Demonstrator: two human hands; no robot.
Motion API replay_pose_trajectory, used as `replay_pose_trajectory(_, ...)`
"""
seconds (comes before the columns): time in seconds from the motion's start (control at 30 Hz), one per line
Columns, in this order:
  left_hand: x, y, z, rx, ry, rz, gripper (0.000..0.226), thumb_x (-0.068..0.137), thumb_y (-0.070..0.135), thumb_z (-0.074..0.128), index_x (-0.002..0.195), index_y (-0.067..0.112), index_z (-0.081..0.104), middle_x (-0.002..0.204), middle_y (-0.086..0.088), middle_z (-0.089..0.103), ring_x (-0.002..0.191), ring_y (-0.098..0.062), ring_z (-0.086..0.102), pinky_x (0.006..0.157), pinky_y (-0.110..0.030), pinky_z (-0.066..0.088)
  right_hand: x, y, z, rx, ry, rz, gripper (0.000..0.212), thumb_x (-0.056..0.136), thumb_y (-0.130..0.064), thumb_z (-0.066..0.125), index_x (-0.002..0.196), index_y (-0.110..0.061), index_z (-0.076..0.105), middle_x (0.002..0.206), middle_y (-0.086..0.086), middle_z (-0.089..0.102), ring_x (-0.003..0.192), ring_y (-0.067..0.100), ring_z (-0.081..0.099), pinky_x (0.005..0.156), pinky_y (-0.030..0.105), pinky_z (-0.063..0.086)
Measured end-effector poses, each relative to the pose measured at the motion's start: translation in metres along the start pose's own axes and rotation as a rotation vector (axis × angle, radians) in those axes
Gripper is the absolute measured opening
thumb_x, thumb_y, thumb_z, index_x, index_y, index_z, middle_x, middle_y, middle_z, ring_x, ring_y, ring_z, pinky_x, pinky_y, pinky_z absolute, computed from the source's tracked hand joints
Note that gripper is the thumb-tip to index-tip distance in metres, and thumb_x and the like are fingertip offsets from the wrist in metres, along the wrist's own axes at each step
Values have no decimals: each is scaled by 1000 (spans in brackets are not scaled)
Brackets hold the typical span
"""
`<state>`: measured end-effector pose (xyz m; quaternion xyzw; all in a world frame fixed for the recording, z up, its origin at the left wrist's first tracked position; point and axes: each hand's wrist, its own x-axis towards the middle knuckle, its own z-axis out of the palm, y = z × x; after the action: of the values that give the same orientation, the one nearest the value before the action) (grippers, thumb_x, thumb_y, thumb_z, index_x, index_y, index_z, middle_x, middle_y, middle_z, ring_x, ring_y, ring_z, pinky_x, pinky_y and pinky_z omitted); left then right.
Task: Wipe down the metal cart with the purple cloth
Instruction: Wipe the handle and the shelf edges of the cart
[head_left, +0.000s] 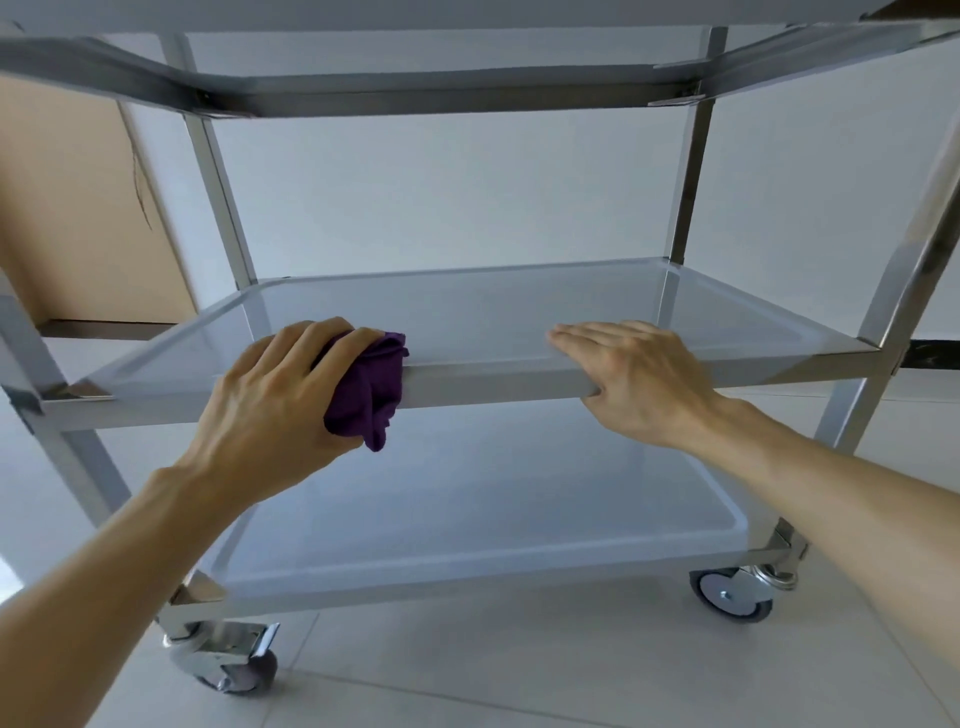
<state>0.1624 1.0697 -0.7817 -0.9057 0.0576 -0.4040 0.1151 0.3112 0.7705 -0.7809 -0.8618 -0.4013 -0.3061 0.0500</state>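
A three-tier metal cart fills the view, seen from low down; its middle shelf (493, 312) is at hand height. My left hand (270, 400) is closed around a bunched purple cloth (369, 395) and presses it against the front rim of the middle shelf, left of centre. My right hand (639, 374) lies flat on the same rim further right, fingers stretched over the shelf edge and thumb under it. It holds no object, only the rim.
The bottom shelf (467, 519) lies below my arms. Two castor wheels show, one at the front left (228, 665) and one at the right (732, 597). The upper shelf (467, 93) hangs overhead. The cart stands on pale floor tiles (519, 675) before a white wall.
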Motion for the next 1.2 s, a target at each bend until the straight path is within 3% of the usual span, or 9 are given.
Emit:
replay_pose_trajectory(0.13, 14, 20, 8, 17, 13, 41, 49, 82, 39, 58, 124, 15, 60, 115, -4, 63, 105, -33, 58, 93, -45, 44, 1, -7, 2, 16, 19, 13, 65, 65, -1, 69, 129, -12, 64, 133, 2, 65, 120, 21, 63, 91, 40, 51)
replay_pose_trajectory(0.37, 59, 101, 24, 4, -77, 94, 49, 84, 39, 51, 129, 19, 51, 115, 0, 59, 101, -27, 55, 90, -42, 39, -3, -6, 2, 20, 111, -38, 57, 64, 1, 66, 118, -16, 67, 122, -3, 71, 111, 19, 68, 79, 35, 55)
replay_pose_trajectory(0.63, 29, 40, 17, -4, 44, 127, 44, 92, 42, 46, 128, 19, 57, 116, 3, 63, 104, -25, 59, 87, -41, 46, -10, 12, -2, -12, 131, -47, 63, 59, 4, 72, 120, -10, 69, 124, 2, 70, 109, 21, 70, 84, 37, 56)
replay_pose_trajectory(0.77, 4, -4, 5, 47, 34, 99, 47, 87, 40, 59, 128, 17, 58, 119, 0, 64, 109, -28, 60, 89, -40, 47, -16, 21, -9, 12, 49, 43, 62, 68, 0, 71, 128, -15, 66, 132, -3, 66, 118, 21, 65, 91, 38, 52)
replay_pose_trajectory(0.87, -12, -31, -5, 56, -39, 47, 61, 79, 41, 73, 131, 16, 55, 124, -1, 61, 114, -28, 56, 94, -42, 44, -16, 22, -19, 20, -132, 186, 64, 77, -26, 70, 138, -30, 53, 147, -17, 49, 130, 17, 52, 99, 37, 42)
replay_pose_trajectory(1.0, -13, -30, -5, 1, -44, -30, 62, 72, 30, 79, 128, 12, 59, 122, -5, 64, 113, -32, 57, 98, -45, 43, -3, -8, -22, -78, -252, 140, 77, 79, -55, 65, 145, -27, 36, 154, -11, 35, 142, 14, 33, 109, 44, 28)
replay_pose_trajectory(1.13, 1, -8, 0, -43, -27, -19, 57, 75, 33, 71, 127, 13, 60, 121, -3, 64, 113, -31, 57, 99, -44, 42, 35, -59, -13, -102, -243, 37, 73, 83, -46, 63, 144, -21, 33, 150, -4, 36, 141, 17, 29, 110, 49, 26)
replay_pose_trajectory(1.2, 9, 6, 3, -45, -42, -22, 55, 77, 38, 62, 127, 15, 59, 122, -1, 63, 114, -29, 56, 99, -43, 40, 52, -78, -7, -93, -257, 16, 60, 82, -38, 63, 135, -20, 40, 140, -3, 44, 135, 19, 36, 107, 49, 30)
